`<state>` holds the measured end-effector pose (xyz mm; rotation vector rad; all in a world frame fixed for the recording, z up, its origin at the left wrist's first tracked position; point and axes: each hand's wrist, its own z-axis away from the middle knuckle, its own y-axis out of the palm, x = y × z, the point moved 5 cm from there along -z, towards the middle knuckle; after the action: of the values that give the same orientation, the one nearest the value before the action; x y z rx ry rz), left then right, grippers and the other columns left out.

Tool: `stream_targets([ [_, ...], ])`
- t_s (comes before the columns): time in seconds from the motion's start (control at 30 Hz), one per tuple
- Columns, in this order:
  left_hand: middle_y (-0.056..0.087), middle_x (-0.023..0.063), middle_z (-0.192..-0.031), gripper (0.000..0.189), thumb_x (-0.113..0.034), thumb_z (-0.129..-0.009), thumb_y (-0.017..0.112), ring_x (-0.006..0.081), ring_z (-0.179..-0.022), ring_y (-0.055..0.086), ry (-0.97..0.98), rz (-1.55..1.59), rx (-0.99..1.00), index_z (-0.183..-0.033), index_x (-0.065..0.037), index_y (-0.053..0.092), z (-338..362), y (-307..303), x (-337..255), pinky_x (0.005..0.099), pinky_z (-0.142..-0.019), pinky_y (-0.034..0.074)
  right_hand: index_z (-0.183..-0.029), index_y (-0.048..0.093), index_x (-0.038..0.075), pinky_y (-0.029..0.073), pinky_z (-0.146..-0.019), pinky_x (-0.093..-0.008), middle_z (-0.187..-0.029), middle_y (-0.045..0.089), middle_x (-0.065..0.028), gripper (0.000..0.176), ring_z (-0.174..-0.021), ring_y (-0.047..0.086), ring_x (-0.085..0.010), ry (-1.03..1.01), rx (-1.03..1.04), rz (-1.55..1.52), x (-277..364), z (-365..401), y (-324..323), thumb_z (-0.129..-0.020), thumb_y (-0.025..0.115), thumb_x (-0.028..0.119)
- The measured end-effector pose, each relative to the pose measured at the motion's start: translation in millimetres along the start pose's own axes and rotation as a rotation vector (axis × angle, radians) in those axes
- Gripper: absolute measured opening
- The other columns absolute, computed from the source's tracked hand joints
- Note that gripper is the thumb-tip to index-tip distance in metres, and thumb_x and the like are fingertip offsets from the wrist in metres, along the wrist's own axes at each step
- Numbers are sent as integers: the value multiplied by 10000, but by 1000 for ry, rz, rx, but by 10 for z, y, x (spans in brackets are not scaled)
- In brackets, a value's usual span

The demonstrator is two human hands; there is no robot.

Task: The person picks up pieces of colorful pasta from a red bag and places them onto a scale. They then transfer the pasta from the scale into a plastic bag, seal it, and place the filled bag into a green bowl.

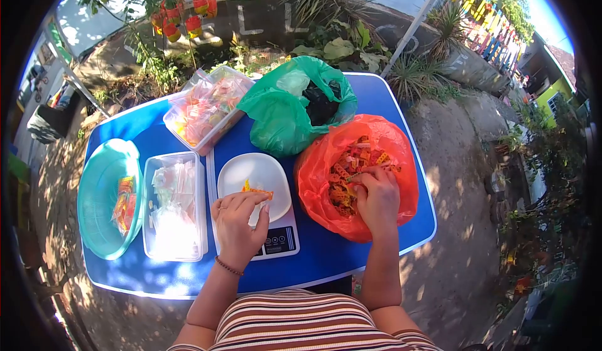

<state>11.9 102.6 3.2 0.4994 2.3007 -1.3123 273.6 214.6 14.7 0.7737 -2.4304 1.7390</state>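
My left hand (240,222) is over the white round pan (274,169) of a kitchen scale (287,222). Its thumb stands apart from the fingers. Beside its fingertips, small orange and yellow pieces (260,192) lie on the pan. My right hand (379,197) reaches into a red plastic bag (308,188), fingers curled at the heap of small orange, red and yellow pieces (343,191). The tips are partly hidden among these pieces. Part of the scale's dark display panel (279,241) shows by my left wrist.
A teal basin (94,194) holds filled packets (124,204). Next to it, a clear container (148,238) holds clear plastic bags. Another tub (210,139) of packets and a green plastic bag (276,128) stand behind the scale. All rest on a blue table (376,100).
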Motion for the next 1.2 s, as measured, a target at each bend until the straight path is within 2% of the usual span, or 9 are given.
stream_targets([
  [0.07,752,0,-1055,188,-148,-848,736,202,-1044,656,-16,6,-5,-1034,-158,763,1,-19,31,402,-995,362,-990,775,117,533,-892,-413,-1069,708,-77,202,-1023,643,-309,-52,-80,-32,9,9,-39,-800,759,52],
  [0.17,752,8,-1061,193,-140,-857,725,204,-1049,654,-59,48,-9,-1046,-155,761,7,-64,111,396,-994,364,-991,753,50,555,-830,-334,-987,739,-104,150,-926,703,-223,190,-120,-595,22,-23,-133,-844,775,33],
  [0.27,752,20,-1057,206,-132,-866,709,211,-1051,653,-81,39,-33,-1066,-151,758,33,-100,206,395,-993,359,-1017,730,-10,553,-751,-244,-937,745,-123,144,-850,710,-122,234,-60,-1206,189,-6,-61,-888,777,32],
  [0.37,749,28,-1058,215,-128,-873,698,219,-1053,652,-119,16,-51,-1080,-146,755,43,-181,278,398,-986,354,-1047,712,-49,547,-722,-207,-888,737,-94,161,-843,685,-58,170,155,-1326,672,22,-4,-925,753,47],
  [0.47,747,32,-1061,216,-140,-877,698,221,-1051,650,-145,-3,-61,-1085,-143,754,75,-235,354,403,-978,352,-1112,721,-40,560,-687,-262,-849,744,-76,197,-751,696,-104,5,375,-993,1106,14,241,-921,728,9],
  [0.57,753,46,-1057,235,-121,-873,719,224,-1066,658,-177,-28,-33,-1104,-130,759,101,-311,358,405,-1015,352,-1115,717,-52,566,-681,-294,-826,745,-138,229,-717,723,-188,-138,422,-682,1346,-19,635,-904,733,35],
  [0.67,753,47,-1059,242,-133,-871,726,227,-1064,658,-197,-45,-2,-1111,-138,760,140,-352,370,408,-1026,347,-1085,704,-61,581,-774,-431,-902,729,-236,257,-808,722,-377,-102,454,-629,1477,-105,840,-886,707,102],
  [0.87,754,55,-1063,229,-170,-879,724,235,-1062,650,-205,-66,33,-1102,-136,761,201,-332,438,430,-1024,344,-1061,696,-38,561,-826,-464,-992,692,-229,210,-923,696,-396,-309,225,-407,1482,-83,818,-869,688,45],
  [1.2,750,11,-1025,209,-189,-888,715,201,-985,631,-110,-41,45,-1090,-148,751,182,-284,344,421,-933,335,-1059,682,-49,583,-759,-396,-952,689,-192,226,-843,716,-339,-229,201,-702,1389,68,664,-838,664,-93],
])
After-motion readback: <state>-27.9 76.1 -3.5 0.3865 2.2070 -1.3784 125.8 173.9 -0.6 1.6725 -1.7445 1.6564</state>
